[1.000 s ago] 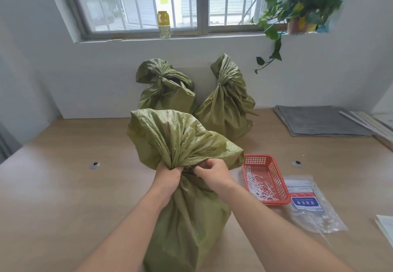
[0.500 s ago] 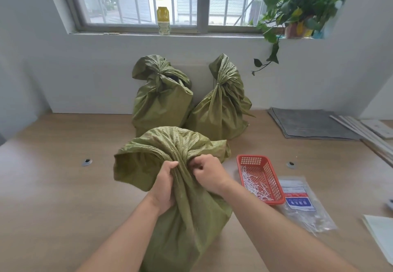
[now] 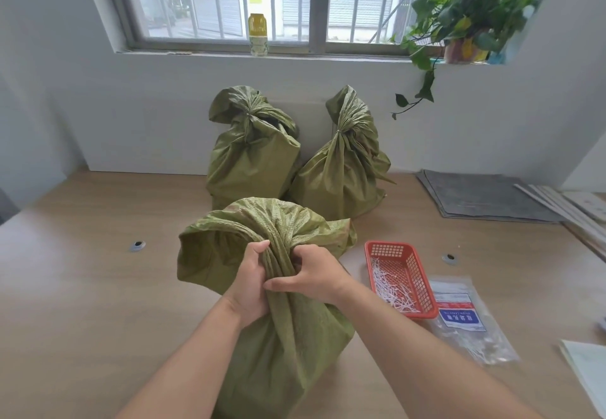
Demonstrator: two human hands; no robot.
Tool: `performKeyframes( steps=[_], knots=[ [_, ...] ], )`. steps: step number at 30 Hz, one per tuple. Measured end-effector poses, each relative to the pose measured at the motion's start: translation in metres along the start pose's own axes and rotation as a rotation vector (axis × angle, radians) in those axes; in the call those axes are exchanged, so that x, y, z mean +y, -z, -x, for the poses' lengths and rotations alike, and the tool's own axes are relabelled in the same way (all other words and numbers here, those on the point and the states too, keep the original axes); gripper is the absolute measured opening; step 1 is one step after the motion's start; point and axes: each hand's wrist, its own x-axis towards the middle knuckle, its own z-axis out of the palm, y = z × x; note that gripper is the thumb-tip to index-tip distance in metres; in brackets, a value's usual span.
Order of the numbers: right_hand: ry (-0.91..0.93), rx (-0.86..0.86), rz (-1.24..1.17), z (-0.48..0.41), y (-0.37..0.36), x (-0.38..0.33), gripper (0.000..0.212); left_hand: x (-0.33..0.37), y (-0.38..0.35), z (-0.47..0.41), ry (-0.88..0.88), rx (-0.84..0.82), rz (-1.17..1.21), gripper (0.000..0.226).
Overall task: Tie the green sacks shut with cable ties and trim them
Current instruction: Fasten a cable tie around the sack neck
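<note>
1. Filled green woven plastic sack [image 3: 282,346], standing on a pale wooden table [image 3: 82,304]. Its neck is gathered into a twisted rope of folds held between both hands. The loose mouth flops open beyond and left of the fingertips.

2. Left hand [image 3: 249,284]. Fingers are curled round the gathered neck from the left and grip it, with the thumb lying up along the folds.

3. Right hand [image 3: 314,274]. Fingers are bent and tucked into the neck from the right. The thumb stretches leftward across the cloth towards the left hand. Whether these fingers also hold a tie cannot be told.

4. Two further green sacks, well beyond the fingertips against the white wall. The rear left sack [image 3: 252,156] and rear right sack [image 3: 341,169] lean together and touch. Both necks are cinched tight; the fastening is too small to make out.

5. Red plastic mesh basket [image 3: 390,248], just right of the right-hand knuckles, holding white trimmed strips [image 3: 390,290].

6. Clear plastic packet with a blue label [image 3: 465,320], right of the right wrist, at the basket's near corner.

7. Grey flat mats [image 3: 482,195], far right of the fingers.

8. Yellow-topped bottle [image 3: 258,35] and trailing potted green plant [image 3: 465,15], on the window ledge high above the fingers.
</note>
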Motion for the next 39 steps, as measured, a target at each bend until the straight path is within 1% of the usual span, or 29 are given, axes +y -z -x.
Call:
performKeyframes(
  steps=[3,5,7,9,10,11,13,14,15,17,18,20,22,24,26,28,30,31,32,34,36,37,39],
  knots=[
    [-0.007,0.070,0.091,0.002,-0.004,0.001,0.060,-0.001,0.004,0.000,0.029,-0.055,-0.015,0.064],
    [-0.010,0.091,0.103,0.002,-0.006,0.003,0.052,-0.002,0.008,0.002,0.046,-0.092,-0.023,0.063],
    [-0.031,0.108,0.088,0.001,-0.008,0.007,0.043,-0.002,0.015,0.004,0.073,-0.154,0.017,0.061],
    [-0.063,0.125,0.027,0.001,-0.009,0.011,0.036,-0.002,0.023,0.008,0.082,-0.140,0.081,0.055],
    [-0.079,0.129,-0.013,0.002,-0.010,0.012,0.034,-0.004,0.025,0.010,0.063,-0.113,0.106,0.049],
    [-0.093,0.128,-0.051,0.002,-0.010,0.013,0.031,-0.007,0.027,0.010,0.038,-0.049,0.131,0.038],
    [-0.119,0.110,-0.116,0.003,-0.011,0.012,0.028,-0.013,0.032,0.009,-0.010,0.119,0.191,0.015],
    [-0.130,0.098,-0.141,0.004,-0.011,0.011,0.028,-0.015,0.035,0.008,-0.031,0.178,0.207,0.011],
    [-0.138,0.086,-0.165,0.004,-0.012,0.010,0.027,-0.017,0.037,0.008,-0.051,0.214,0.226,0.011],
    [-0.153,0.074,-0.220,0.003,-0.013,0.009,0.029,-0.020,0.040,0.007,-0.065,0.286,0.282,0.023],
    [-0.163,0.070,-0.245,0.002,-0.015,0.009,0.031,-0.021,0.040,0.008,-0.072,0.317,0.307,0.023],
    [-0.177,0.072,-0.269,0.003,-0.018,0.010,0.033,-0.025,0.037,0.012,-0.123,0.385,0.324,0.014],
    [-0.172,0.090,-0.267,0.004,-0.022,0.009,0.029,-0.027,0.030,0.016,-0.200,0.494,0.291,0.013],
    [-0.173,0.119,-0.262,0.005,-0.024,0.008,0.026,-0.028,0.026,0.018,-0.279,0.595,0.197,0.015],
    [-0.182,0.142,-0.265,0.004,-0.027,0.006,0.024,-0.028,0.028,0.018,-0.371,0.664,0.012,0.016],
    [-0.171,0.142,-0.276,0.005,-0.030,0.003,0.022,-0.026,0.031,0.021,-0.505,0.717,-0.281,0.021],
    [-0.123,0.138,-0.284,0.008,-0.033,-0.003,0.021,-0.025,0.032,0.025,-0.678,0.728,-0.660,0.029],
    [-0.089,0.151,-0.270,0.010,-0.035,-0.007,0.023,-0.024,0.032,0.026,-0.746,0.719,-0.809,0.030],
    [-0.058,0.178,-0.239,0.012,-0.038,-0.008,0.027,-0.023,0.031,0.028,-0.784,0.709,-0.891,0.028],
    [-0.011,0.253,-0.215,0.017,-0.040,-0.007,0.037,-0.020,0.028,0.028,-0.803,0.706,-0.949,0.023],
    [0.019,0.282,-0.249,0.022,-0.040,-0.002,0.039,-0.020,0.027,0.028,-0.806,0.723,-0.958,0.020],
    [0.033,0.274,-0.282,0.024,-0.039,0.000,0.033,-0.020,0.027,0.027,-0.806,0.728,-0.967,0.019],
    [0.050,0.231,-0.429,0.030,-0.038,0.002,0.005,-0.022,0.029,0.028,-0.793,0.739,-0.965,0.016]
  ],
)
